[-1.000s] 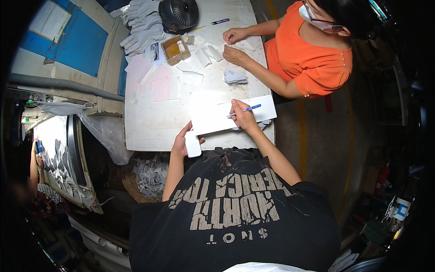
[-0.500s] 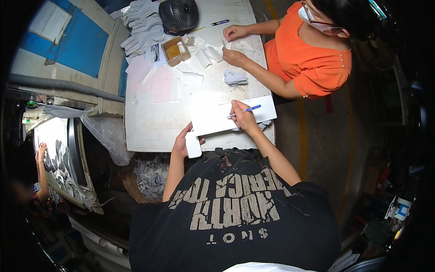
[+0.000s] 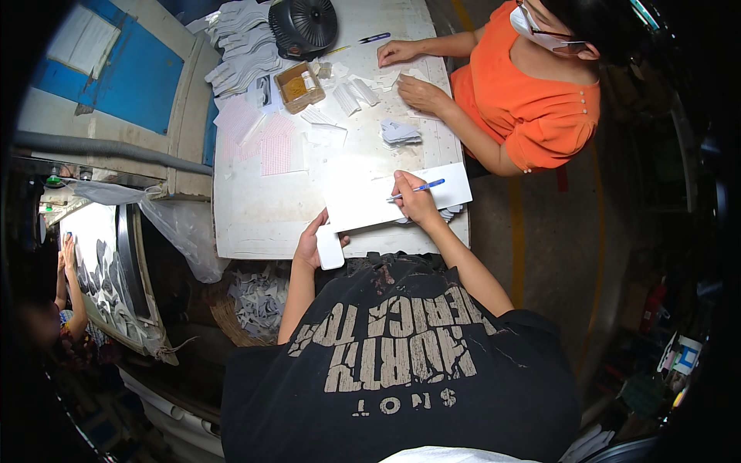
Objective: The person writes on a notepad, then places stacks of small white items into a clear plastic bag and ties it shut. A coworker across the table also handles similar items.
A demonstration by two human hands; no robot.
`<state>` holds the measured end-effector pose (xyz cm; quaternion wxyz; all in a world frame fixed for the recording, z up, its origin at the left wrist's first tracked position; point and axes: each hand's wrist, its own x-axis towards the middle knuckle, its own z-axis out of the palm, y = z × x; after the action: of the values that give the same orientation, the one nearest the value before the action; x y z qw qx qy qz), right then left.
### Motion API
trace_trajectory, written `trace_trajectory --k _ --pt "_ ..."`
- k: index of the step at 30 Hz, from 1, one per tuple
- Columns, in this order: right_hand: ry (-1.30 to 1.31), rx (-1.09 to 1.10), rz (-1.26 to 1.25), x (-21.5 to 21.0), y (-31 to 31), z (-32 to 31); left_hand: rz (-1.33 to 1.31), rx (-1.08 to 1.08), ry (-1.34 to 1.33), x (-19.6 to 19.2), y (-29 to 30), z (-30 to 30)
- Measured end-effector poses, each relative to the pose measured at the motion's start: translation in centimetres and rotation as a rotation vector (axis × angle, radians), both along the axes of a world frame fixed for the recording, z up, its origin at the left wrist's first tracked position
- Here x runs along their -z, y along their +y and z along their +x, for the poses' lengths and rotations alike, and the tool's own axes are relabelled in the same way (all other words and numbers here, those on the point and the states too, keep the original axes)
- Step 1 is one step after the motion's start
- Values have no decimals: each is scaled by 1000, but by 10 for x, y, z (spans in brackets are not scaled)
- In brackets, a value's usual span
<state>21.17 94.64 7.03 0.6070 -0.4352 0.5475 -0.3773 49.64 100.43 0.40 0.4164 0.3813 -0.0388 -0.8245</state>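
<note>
My right hand (image 3: pixel 417 202) grips a blue pen (image 3: pixel 434 184), with its tip over a white sheet (image 3: pixel 359 189), which could be an open notebook. The sheet lies at the table's near edge. My left hand (image 3: pixel 309 241) is closed around a white rounded rectangle like a phone (image 3: pixel 330 248), beside the sheet's lower left corner. Some left fingers are hidden behind it. Grey-white cut pieces (image 3: pixel 451 212) stick out from under the sheet near my right wrist. Beyond the sheet sits a small stack of cut pieces (image 3: pixel 400 132).
Across the white table (image 3: pixel 247 224) a co-worker in orange (image 3: pixel 532 100) handles small white pieces. A black fan (image 3: pixel 304 28), a clear box (image 3: pixel 299 87), pink-lined papers (image 3: pixel 278 150) and piled cut pieces (image 3: pixel 245 54) occupy its far left. A scrap-filled basket (image 3: pixel 258 301) stands below, left.
The co-worker's hands have moved apart, one lowered onto white pieces at the table edge. At far left, another person's hands have shifted. My own hands and the pen look unchanged.
</note>
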Motion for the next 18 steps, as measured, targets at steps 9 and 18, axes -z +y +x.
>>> trace_trajectory --k 9,18 --pt "-5 -13 -18 0 -1 0 -8 -2 -2 2 0 1" --pt "-31 29 -81 9 -1 3 45 -61 1 -10 -1 -6"
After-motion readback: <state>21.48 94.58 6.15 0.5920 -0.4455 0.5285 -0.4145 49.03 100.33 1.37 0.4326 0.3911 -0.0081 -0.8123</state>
